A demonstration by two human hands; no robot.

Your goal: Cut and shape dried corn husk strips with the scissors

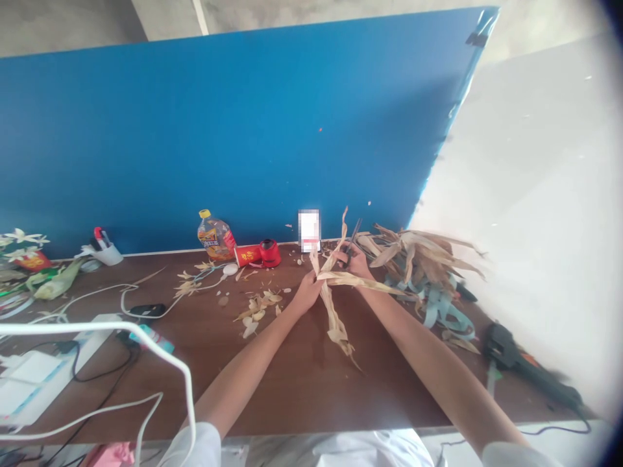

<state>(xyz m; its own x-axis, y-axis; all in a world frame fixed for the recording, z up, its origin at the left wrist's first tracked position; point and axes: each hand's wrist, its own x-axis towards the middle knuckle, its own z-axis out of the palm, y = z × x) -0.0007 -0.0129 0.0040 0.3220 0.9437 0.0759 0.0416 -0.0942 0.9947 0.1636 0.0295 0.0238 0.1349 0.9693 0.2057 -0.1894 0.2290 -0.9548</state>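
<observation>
The left grip (307,292) pinched the light, brittle dried corn husk (332,318) at its sturdier crossing; the right grip (355,263) held scissors (353,239).

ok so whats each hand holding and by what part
The left hand pinches dried corn husk strips around their middle, where they cross. The right hand holds scissors by the handles, mostly hidden in its fingers, with the blades pointing up.
</observation>
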